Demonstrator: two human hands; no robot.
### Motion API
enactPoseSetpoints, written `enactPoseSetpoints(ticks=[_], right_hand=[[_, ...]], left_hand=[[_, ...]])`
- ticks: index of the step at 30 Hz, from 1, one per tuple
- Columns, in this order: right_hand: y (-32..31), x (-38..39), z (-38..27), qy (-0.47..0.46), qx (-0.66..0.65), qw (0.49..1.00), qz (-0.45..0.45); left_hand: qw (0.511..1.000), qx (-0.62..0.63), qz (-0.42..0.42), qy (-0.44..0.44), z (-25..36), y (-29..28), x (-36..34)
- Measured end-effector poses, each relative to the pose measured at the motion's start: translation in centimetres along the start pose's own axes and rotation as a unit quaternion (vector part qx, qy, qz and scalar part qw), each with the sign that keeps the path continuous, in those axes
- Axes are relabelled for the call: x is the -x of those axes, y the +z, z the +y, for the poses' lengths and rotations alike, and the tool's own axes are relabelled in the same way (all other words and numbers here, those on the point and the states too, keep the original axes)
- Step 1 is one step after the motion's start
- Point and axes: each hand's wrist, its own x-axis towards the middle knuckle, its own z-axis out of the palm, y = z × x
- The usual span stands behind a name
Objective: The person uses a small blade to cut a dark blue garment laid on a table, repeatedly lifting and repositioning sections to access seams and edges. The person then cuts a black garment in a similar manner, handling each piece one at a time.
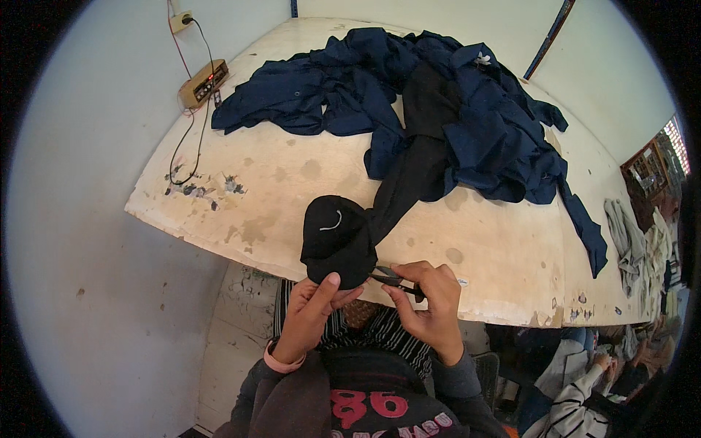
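Both hands closed: left hand (pixel 312 303) pinches black fabric (pixel 338 241), right hand (pixel 429 301) grips small snips (pixel 394 279).

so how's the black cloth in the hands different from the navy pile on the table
The black cloth is one small piece, pinched by the left hand; the navy pile is many garments, untouched. The black cloth hangs over the table's near edge; the navy pile sprawls across its far side. Both are dark fabric.

The black cap (pixel 337 239) was matt cloth with a pale thread on top. The heaped navy garments (pixel 409 95) looked soft, matt, creased fabric. The surface (pixel 292 190) was pale wood, worn, stained and chipped, with a dull finish.
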Motion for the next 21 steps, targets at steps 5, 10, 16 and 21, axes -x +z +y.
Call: enactPoseSetpoints(ticks=[5, 10, 16, 21], right_hand=[[0.2, 0.3, 0.1, -0.002, -0.013, 1.0, -0.022], [0.6, 0.5, 0.7, -0.018, -0.015, 1.0, -0.012], [0.3, 0.5, 0.2, 0.019, -0.028, 0.999, 0.01], [0.6, 0.5, 0.1, 0.025, -0.026, 0.999, -0.01]], left_hand=[[0.999, -0.013, -0.04, 0.023, -0.5, -0.4, -0.1], [1.0, 0.012, -0.014, -0.01, -0.2, 0.6, -0.2], [0.998, 0.018, 0.034, 0.044, 0.0, 2.1, -1.0], [0.998, 0.023, 0.042, 0.046, -0.7, 1.6, -0.5]])
